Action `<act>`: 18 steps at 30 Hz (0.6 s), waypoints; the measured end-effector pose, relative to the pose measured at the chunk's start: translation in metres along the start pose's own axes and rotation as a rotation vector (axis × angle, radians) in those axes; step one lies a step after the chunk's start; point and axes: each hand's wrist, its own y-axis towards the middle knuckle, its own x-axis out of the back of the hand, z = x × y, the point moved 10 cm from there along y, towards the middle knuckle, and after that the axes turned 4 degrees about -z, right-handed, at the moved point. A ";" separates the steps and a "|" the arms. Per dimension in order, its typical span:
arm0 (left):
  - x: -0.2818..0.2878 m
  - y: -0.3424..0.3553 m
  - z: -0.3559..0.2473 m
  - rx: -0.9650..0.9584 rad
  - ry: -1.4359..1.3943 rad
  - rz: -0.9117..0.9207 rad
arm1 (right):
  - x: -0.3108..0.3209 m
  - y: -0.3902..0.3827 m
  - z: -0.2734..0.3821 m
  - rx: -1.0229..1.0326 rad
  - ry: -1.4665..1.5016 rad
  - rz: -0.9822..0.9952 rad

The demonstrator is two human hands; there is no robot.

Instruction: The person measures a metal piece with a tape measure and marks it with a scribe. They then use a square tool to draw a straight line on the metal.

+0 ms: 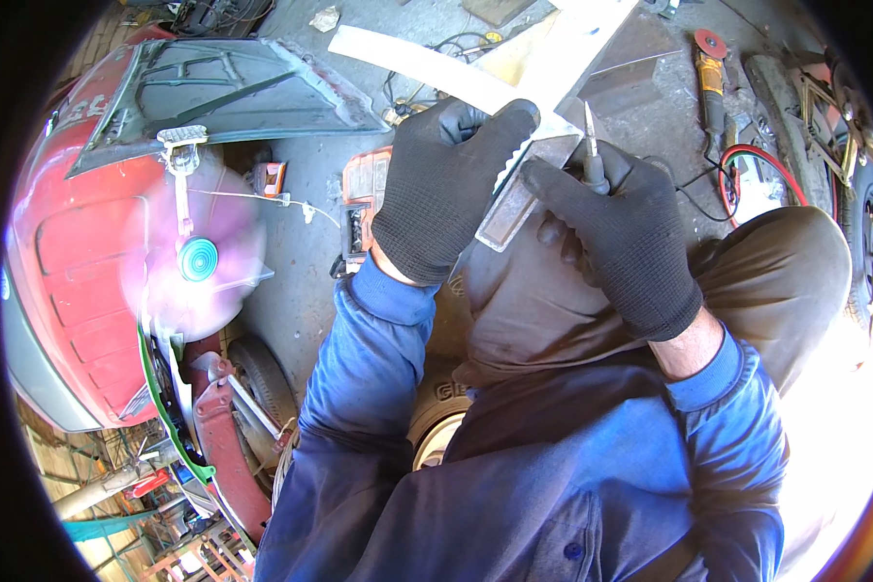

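My left hand, in a black glove, is closed on a pale metal strip at its junction with a wider cream-coloured piece; the thumb presses near a jagged edge. My gloved right hand grips a slim pointed tool with its silvery tip upward. Its index finger lies by a narrow grey metal piece just below the strip, between both hands. I cannot tell whether that piece is joined to the strip. The right hand's lower fingers are curled and partly in shadow.
A spinning pink fan stands left, beside a red vehicle with a dark panel. An orange toolbox is behind my left hand. An angle grinder and red hose lie right. A tyre is beneath me.
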 end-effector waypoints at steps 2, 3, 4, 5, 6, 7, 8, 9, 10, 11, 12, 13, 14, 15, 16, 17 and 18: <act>-0.001 0.001 -0.003 -0.031 0.090 0.020 | 0.002 -0.001 0.003 0.029 -0.011 -0.004; 0.000 0.001 0.001 0.022 0.014 0.019 | 0.004 -0.002 0.006 0.063 -0.016 -0.008; 0.000 0.000 0.010 0.122 -0.006 0.026 | 0.007 -0.003 0.010 0.085 -0.027 -0.009; 0.000 -0.002 0.018 0.208 -0.030 0.018 | 0.014 -0.005 0.010 0.067 -0.046 -0.054; 0.000 -0.002 0.016 0.197 -0.066 0.008 | 0.023 -0.008 0.011 0.037 -0.070 -0.098; 0.000 -0.001 0.012 0.174 -0.101 -0.015 | 0.034 -0.013 0.007 -0.068 -0.126 -0.148; -0.001 -0.001 0.008 0.150 -0.135 -0.023 | 0.038 -0.019 0.027 0.046 -0.113 -0.123; -0.001 -0.001 0.011 0.192 -0.122 -0.019 | 0.042 -0.027 0.040 0.079 -0.129 -0.104; -0.001 -0.002 0.013 0.230 -0.111 0.000 | 0.049 -0.037 0.056 0.150 -0.135 -0.128; -0.001 -0.004 0.017 0.292 -0.082 0.009 | 0.052 -0.044 0.061 0.144 -0.070 -0.133; -0.003 -0.004 0.010 0.236 -0.118 0.013 | 0.059 -0.050 0.068 0.182 0.003 -0.181; -0.001 -0.003 0.006 0.196 -0.134 -0.004 | 0.059 -0.053 0.076 0.255 0.033 -0.166; 0.000 -0.003 -0.001 0.130 -0.127 -0.014 | 0.060 -0.051 0.066 0.164 0.002 -0.167; 0.001 -0.004 0.004 0.175 -0.133 -0.022 | 0.057 -0.048 0.054 0.070 -0.077 -0.117; 0.001 -0.004 0.007 0.195 -0.119 -0.019 | 0.057 -0.044 0.040 -0.023 -0.172 -0.113; 0.001 -0.005 0.010 0.219 -0.102 -0.015 | 0.057 -0.041 0.033 -0.052 -0.231 -0.114; 0.000 -0.004 0.008 0.189 -0.102 -0.010 | 0.051 -0.038 0.031 -0.008 -0.222 -0.075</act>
